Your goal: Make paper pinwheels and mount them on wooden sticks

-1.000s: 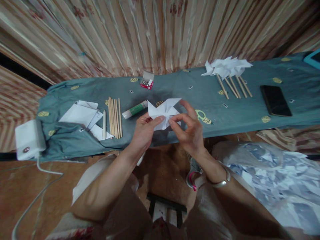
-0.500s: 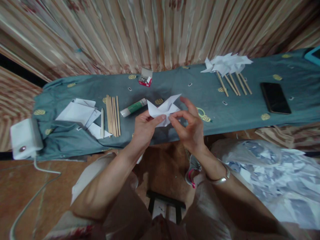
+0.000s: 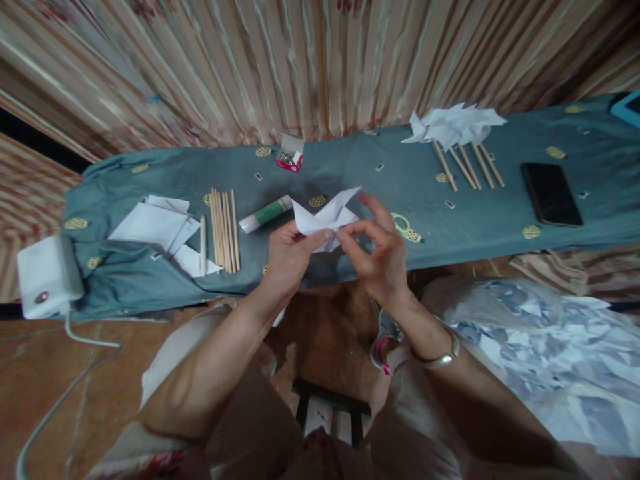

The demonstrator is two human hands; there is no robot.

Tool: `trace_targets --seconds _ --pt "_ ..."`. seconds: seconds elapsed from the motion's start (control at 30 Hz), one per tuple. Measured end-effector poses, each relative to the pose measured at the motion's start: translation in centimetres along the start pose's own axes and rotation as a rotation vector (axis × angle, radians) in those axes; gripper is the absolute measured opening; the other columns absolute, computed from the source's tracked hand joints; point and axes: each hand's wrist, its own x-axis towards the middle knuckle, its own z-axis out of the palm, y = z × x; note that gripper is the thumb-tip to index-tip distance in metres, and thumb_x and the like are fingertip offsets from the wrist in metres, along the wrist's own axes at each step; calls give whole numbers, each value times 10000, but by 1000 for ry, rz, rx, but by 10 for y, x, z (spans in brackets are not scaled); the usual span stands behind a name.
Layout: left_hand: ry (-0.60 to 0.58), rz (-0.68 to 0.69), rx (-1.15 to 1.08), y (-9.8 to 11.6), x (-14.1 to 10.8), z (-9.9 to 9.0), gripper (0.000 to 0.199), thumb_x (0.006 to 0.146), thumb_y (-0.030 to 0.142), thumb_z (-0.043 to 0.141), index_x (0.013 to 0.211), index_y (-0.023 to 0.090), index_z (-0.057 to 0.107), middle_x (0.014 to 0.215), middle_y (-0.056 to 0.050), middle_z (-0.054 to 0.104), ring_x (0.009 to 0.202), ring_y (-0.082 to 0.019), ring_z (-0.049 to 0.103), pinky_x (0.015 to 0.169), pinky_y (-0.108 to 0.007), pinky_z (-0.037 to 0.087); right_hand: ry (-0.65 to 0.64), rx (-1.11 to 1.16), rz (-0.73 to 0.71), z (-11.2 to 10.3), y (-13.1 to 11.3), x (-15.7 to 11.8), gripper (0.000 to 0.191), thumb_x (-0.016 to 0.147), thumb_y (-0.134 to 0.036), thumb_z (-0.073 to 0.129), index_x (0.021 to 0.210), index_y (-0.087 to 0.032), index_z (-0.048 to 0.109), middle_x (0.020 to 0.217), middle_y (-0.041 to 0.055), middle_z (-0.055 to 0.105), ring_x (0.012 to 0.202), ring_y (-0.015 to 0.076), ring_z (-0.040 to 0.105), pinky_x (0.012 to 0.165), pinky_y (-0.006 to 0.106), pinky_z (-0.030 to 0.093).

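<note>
A white paper pinwheel (image 3: 327, 215) with folded blades is held over the front edge of the cloth-covered table. My left hand (image 3: 290, 257) grips its left side, the thumb pressed near the centre. At the centre, the thumb and index finger of my right hand (image 3: 377, 257) pinch the paper; whether a pin is between them is too small to see. Just left of the pinwheel lies a glue stick (image 3: 267, 214) with a green label. Behind it stands an open red box (image 3: 290, 160) of small metal pins.
Wooden sticks (image 3: 225, 230), a white pen-like tool (image 3: 203, 245) and paper sheets (image 3: 150, 227) lie at left. Finished pinwheels (image 3: 457, 127) on sticks, scissors with a yellow handle (image 3: 400, 223) and a phone (image 3: 551, 193) are at right. A bag of paper pieces (image 3: 550, 353) sits below.
Both hands keep their hold on the pinwheel with almost no movement. The view has shifted very slightly.
</note>
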Motion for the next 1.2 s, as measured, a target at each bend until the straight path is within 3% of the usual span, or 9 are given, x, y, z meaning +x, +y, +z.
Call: trace_targets --seconds 0.57,0.67,0.73,0.87,0.97,1.2 --pt "2 -43 -59 0 8 -6 229 556 255 854 738 174 741 736 -16 738 642 -146 641 683 -298 511 17 25 -4 -7 -4 1 119 819 -330 684 776 -225 647 1373 81 579 1294 298 529 1115 551 370" --pt "-4 -65 -72 0 8 -8 236 536 235 852 736 169 744 703 -15 734 604 -143 630 645 -289 508 46 162 117 -8 5 3 190 794 -398 718 858 -230 656 1313 84 614 1228 274 581 1047 506 467" --pt "-28 -87 -67 1 7 -8 233 528 217 846 733 166 748 687 -13 732 591 -139 625 626 -277 504 34 377 307 -5 11 5 304 760 -464 738 938 -232 653 1189 84 681 1089 254 658 956 473 540" --pt "-114 -109 -22 3 4 -9 238 510 197 847 724 162 750 698 -9 734 583 -130 611 604 -260 496 -171 738 578 -1 11 7 448 630 -466 832 958 -219 654 932 41 751 880 235 717 859 431 590" --pt "-141 -119 5 3 3 -9 298 480 190 867 752 158 749 667 6 712 560 -127 592 582 -255 479 -248 835 628 1 7 6 497 575 -379 876 983 -218 643 883 16 761 797 217 723 782 385 604" --pt "-127 -80 42 -2 3 -12 336 480 150 849 790 145 719 663 3 702 580 -154 616 566 -257 477 -195 824 617 7 10 6 654 485 -338 917 1043 -225 594 735 -29 745 635 175 691 630 308 581"
